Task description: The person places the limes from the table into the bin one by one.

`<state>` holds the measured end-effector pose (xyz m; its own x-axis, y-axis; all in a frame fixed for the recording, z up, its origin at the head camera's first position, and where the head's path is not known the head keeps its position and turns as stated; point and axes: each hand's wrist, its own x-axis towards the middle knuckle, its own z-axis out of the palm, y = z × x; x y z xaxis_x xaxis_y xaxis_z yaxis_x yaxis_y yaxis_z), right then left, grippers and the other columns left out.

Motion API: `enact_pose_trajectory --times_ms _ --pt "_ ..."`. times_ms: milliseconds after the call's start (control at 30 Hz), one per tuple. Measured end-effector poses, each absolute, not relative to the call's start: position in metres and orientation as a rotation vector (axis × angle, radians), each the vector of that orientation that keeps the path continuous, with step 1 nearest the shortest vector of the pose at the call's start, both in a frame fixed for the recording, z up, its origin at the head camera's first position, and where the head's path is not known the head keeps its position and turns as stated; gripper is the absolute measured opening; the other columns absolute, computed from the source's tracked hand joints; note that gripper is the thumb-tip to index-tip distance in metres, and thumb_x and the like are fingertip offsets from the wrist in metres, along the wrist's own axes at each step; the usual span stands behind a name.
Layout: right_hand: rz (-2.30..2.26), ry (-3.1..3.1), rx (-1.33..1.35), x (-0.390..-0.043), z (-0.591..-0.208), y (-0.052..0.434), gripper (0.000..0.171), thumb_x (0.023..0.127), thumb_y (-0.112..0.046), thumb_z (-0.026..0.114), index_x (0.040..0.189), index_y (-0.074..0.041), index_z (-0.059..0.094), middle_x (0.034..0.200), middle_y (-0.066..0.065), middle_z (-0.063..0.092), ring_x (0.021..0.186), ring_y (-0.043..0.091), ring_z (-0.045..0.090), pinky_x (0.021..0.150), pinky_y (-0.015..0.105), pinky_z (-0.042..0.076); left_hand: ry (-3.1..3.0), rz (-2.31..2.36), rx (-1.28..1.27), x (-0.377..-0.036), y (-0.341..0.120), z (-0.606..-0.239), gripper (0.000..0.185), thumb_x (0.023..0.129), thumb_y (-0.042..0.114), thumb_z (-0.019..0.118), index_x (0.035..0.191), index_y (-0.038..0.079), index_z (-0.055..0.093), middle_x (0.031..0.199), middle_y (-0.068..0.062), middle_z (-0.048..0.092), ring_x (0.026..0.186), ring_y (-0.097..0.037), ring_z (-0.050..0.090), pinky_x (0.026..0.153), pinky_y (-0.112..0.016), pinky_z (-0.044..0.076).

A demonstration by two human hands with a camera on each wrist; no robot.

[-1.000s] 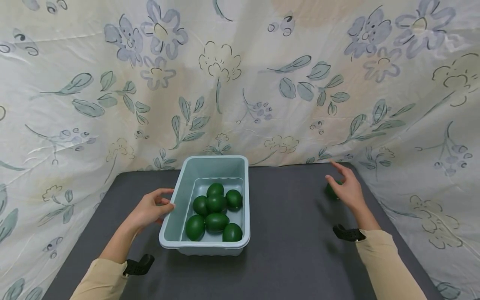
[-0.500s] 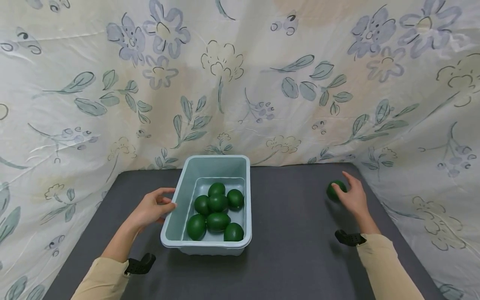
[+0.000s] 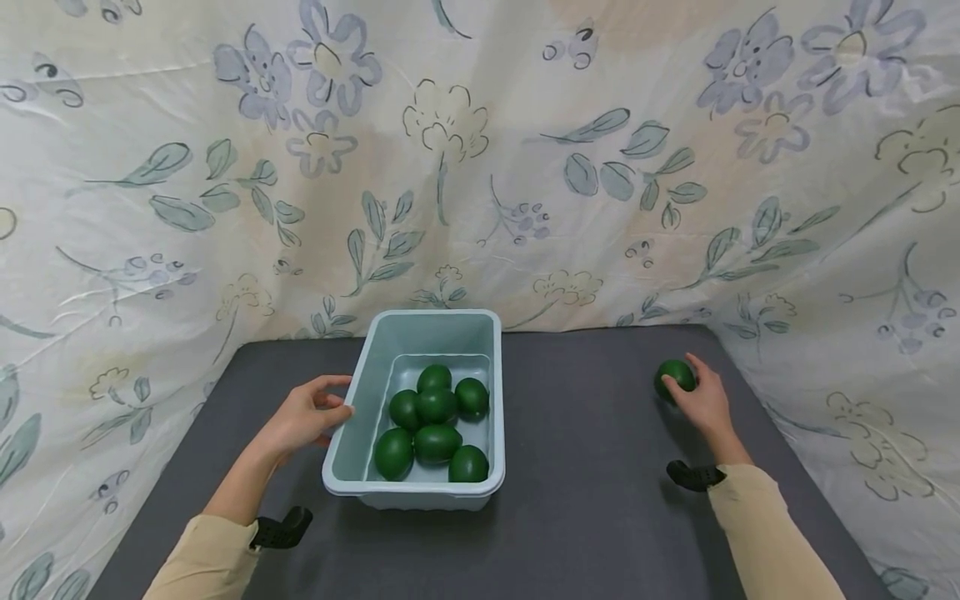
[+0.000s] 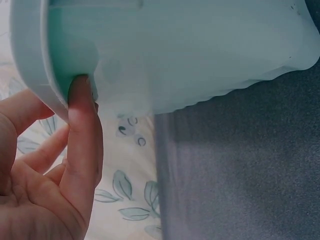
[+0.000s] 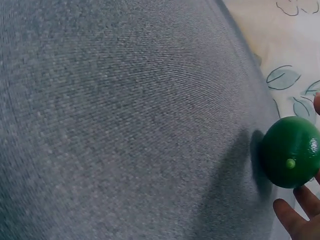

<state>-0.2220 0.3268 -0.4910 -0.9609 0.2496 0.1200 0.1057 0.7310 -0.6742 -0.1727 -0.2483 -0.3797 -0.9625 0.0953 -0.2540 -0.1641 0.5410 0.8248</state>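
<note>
A pale blue-green plastic bin [image 3: 414, 490] stands on the dark grey table, with several green limes [image 3: 436, 444] inside. My left hand [image 3: 302, 421] grips the bin's left rim; in the left wrist view a fingertip [image 4: 80, 87] presses the wall just under the lip. Far to the right, a single glossy lime [image 3: 675, 381] with a small pale nub sits near the table's back right corner. My right hand [image 3: 708, 404] has thumb and fingers curled round this lime [image 5: 291, 152], its palm mostly out of the right wrist view.
The dark grey cloth-covered table [image 3: 577, 467] runs back to a floral curtain [image 3: 480, 167], which also hangs along both sides. A black strap with a camera mount [image 3: 693, 476] is worn on each wrist.
My right hand has drawn back a little from beyond the lime, and its fingers have closed in round it. My left hand and the bin hold their place.
</note>
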Motion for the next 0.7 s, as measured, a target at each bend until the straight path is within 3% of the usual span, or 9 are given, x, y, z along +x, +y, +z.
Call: enact_pose_trajectory --times_ms 700 --pt "0.979 -2.702 -0.323 -0.2270 -0.5021 0.3236 0.058 0.090 -0.020 0.055 0.139 0.001 0.032 0.129 0.035 0.037 0.110 0.049 0.040 0.085 0.062 0.035 2.523 1.383 -0.033 -0.1705 -0.2476 -0.3779 0.057 0.088 0.014 0.060 0.138 0.005 0.035 0.103 -0.018 0.058 0.079 -0.020 0.063 0.059 -0.039 0.055"
